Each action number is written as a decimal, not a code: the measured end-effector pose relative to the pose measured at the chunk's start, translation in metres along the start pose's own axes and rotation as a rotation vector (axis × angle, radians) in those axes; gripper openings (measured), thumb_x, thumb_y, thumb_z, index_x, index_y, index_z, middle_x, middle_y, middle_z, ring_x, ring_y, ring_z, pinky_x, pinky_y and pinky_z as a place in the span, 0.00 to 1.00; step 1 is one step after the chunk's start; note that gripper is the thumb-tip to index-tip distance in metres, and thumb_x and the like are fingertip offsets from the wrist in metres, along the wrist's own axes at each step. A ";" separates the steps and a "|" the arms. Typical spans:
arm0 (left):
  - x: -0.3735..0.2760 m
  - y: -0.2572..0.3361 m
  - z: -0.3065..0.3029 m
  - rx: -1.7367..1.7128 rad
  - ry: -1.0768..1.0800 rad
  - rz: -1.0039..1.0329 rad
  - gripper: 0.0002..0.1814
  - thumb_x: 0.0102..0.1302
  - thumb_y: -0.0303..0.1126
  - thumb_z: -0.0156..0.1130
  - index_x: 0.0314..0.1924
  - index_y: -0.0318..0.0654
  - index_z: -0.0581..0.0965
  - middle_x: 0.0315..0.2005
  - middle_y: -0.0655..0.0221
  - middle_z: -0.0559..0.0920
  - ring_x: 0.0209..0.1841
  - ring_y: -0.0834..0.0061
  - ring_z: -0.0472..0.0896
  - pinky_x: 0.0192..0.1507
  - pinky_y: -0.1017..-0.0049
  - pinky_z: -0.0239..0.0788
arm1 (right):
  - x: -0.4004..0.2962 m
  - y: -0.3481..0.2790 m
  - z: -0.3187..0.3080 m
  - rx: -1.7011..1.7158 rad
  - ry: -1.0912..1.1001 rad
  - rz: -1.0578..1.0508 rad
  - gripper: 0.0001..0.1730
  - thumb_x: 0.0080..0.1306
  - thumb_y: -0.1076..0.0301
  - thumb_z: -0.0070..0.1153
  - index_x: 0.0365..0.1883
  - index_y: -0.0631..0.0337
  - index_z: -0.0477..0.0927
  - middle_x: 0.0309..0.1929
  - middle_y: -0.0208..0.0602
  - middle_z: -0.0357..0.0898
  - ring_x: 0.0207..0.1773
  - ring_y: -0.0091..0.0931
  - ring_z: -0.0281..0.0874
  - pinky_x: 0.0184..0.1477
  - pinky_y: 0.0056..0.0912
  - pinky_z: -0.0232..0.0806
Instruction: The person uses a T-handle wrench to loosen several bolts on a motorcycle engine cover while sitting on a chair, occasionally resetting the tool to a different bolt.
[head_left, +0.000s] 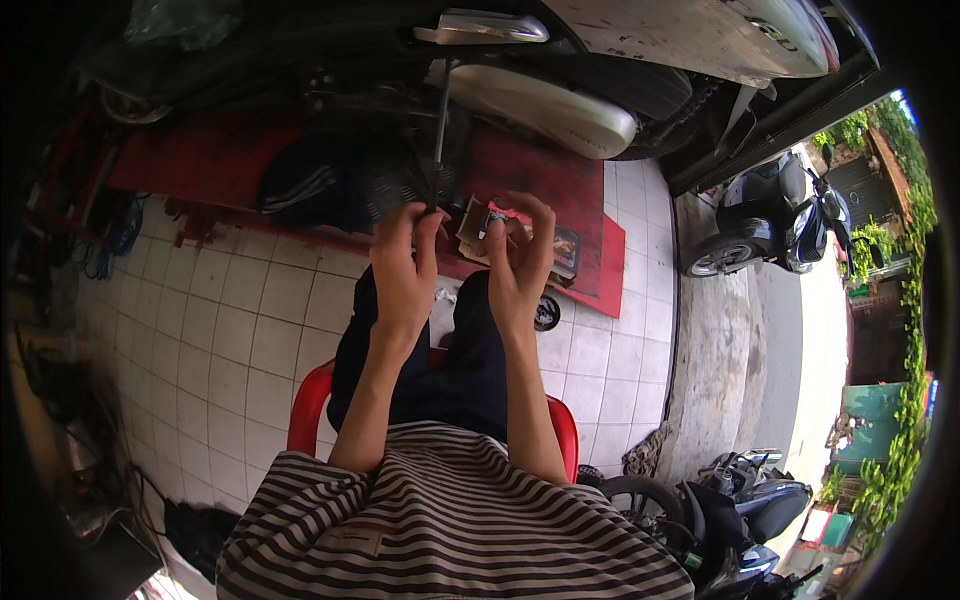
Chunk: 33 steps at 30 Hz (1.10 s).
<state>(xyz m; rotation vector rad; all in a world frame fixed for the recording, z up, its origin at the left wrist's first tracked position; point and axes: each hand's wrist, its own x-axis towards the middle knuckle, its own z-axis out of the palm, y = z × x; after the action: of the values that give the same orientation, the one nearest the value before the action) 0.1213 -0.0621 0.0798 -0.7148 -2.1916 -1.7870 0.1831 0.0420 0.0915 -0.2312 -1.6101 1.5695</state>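
My left hand (401, 266) pinches the dark lower end of a long, thin tool (441, 124), which looks like a screwdriver. Its bare metal shaft points away from me, towards the underside of a motorcycle (536, 101). My right hand (521, 262) is raised beside it, thumb and fingers curled towards each other. Whether a small part sits between those fingertips is unclear. Just beyond them, an open cardboard box (472, 229) rests on the red lift platform (517, 169). The right fingers partly cover the box and what is in it.
A dark bundle (307, 180) lies on the platform to the left. A printed box (566, 247) stands near its right part. Below is a small black wheel-like part (547, 313) on the tiled floor (247, 315). I sit on a red chair (306, 409). Scooters (780, 210) stand at right.
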 end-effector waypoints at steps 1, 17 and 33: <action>0.000 -0.001 0.000 0.042 0.014 0.027 0.07 0.73 0.30 0.58 0.40 0.34 0.80 0.31 0.63 0.83 0.35 0.61 0.78 0.44 0.65 0.66 | 0.007 -0.010 0.004 0.052 0.014 -0.068 0.13 0.71 0.72 0.62 0.50 0.65 0.75 0.43 0.32 0.77 0.31 0.15 0.75 0.31 0.19 0.67; 0.008 -0.021 -0.013 -0.367 0.341 0.026 0.28 0.54 0.31 0.81 0.52 0.40 0.75 0.41 0.72 0.79 0.47 0.76 0.76 0.51 0.70 0.68 | 0.009 0.005 -0.007 0.303 -0.013 0.219 0.08 0.77 0.68 0.55 0.41 0.62 0.71 0.41 0.37 0.82 0.39 0.17 0.80 0.41 0.20 0.72; 0.007 0.020 -0.008 -0.100 -0.074 -0.060 0.11 0.78 0.28 0.51 0.51 0.36 0.81 0.34 0.65 0.86 0.31 0.76 0.81 0.32 0.72 0.69 | 0.006 0.016 -0.002 -0.106 -0.029 -0.020 0.18 0.80 0.66 0.47 0.63 0.63 0.69 0.57 0.39 0.77 0.46 0.21 0.78 0.49 0.26 0.71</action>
<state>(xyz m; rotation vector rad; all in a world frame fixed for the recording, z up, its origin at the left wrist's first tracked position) 0.1242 -0.0650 0.1014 -0.7562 -2.2052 -1.9420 0.1738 0.0502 0.0801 -0.2490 -1.7153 1.4800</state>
